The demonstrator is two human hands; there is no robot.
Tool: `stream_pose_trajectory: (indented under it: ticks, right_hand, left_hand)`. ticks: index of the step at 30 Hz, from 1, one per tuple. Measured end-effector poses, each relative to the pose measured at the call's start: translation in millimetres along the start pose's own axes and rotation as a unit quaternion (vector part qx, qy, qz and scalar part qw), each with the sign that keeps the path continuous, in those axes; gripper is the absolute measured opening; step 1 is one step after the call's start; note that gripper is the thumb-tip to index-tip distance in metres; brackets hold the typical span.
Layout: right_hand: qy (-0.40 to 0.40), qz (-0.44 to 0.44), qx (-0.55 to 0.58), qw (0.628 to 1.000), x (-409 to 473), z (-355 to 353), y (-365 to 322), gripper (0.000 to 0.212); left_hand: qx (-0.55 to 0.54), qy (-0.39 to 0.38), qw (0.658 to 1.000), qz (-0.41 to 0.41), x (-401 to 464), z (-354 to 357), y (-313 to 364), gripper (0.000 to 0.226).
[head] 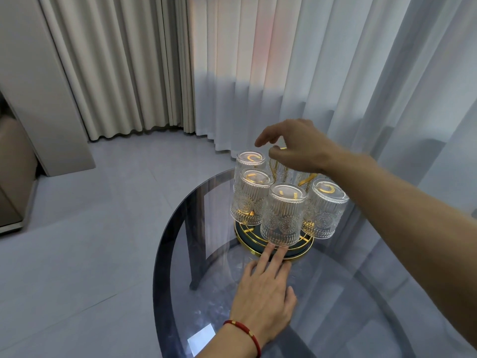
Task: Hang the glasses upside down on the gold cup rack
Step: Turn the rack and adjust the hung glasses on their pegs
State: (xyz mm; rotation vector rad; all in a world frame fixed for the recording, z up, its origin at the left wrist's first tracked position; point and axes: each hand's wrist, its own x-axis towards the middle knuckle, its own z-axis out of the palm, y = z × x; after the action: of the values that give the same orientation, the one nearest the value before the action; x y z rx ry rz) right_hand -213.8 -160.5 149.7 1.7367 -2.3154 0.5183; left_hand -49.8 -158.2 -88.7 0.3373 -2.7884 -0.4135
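Several ribbed clear glasses hang upside down on the gold cup rack (299,250), which stands on a round dark base. The nearest glass (282,215) faces me, one glass (249,196) hangs at the left, another (326,209) at the right, and one (251,160) at the back left. My left hand (265,290) lies flat on the glass table with its fingertips touching the rack's base rim. My right hand (294,146) hovers above the rack's centre, fingers loosely spread and holding nothing, partly hiding a rear glass and the gold top handle.
The rack stands on a round smoked-glass table (180,267) with dark legs showing through. Sheer white curtains (335,73) hang close behind and to the right. Grey tiled floor lies to the left, with a beige sofa edge (13,164) at far left.
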Motion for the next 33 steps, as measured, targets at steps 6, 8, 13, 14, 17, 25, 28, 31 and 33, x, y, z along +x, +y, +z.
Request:
stream_pose_trajectory:
  ticks: [6,8,13,14,17,25,28,31,33]
  right_hand:
    - [0.032,-0.024,-0.087,0.995,-52,19,-19,0.031]
    - [-0.032,0.009,-0.127,0.991,-60,31,-26,0.047]
    - [-0.075,0.034,-0.143,0.986,-67,48,-31,0.063]
    - [-0.072,0.033,-0.140,0.987,-69,49,-31,0.064]
    - [-0.067,0.026,-0.139,0.988,-75,52,-32,0.066]
    - [-0.064,0.006,-0.118,0.991,-80,57,-38,0.067]
    - [-0.053,0.008,-0.106,0.993,-81,59,-38,0.067]
    - [-0.047,0.004,-0.105,0.993,-83,60,-37,0.067]
    - [-0.049,0.003,-0.108,0.993,-83,60,-36,0.068]
  left_hand:
    - [0.009,0.007,1.000,0.010,-1,1,-1,0.049]
    - [0.012,0.011,1.000,0.014,-2,0,-1,0.048]
    - [0.016,0.011,1.000,0.016,-3,1,-2,0.048]
    - [0.016,0.015,1.000,0.017,-3,1,-2,0.048]
    - [0.011,0.031,0.999,0.020,-4,2,-1,0.046]
    - [0.016,0.024,0.999,0.017,-4,0,-2,0.049]
    - [0.018,0.018,1.000,0.015,-4,1,-2,0.048]
    - [0.023,0.010,1.000,0.014,-3,2,-3,0.049]
    - [0.022,0.009,1.000,0.014,-3,2,-3,0.049]
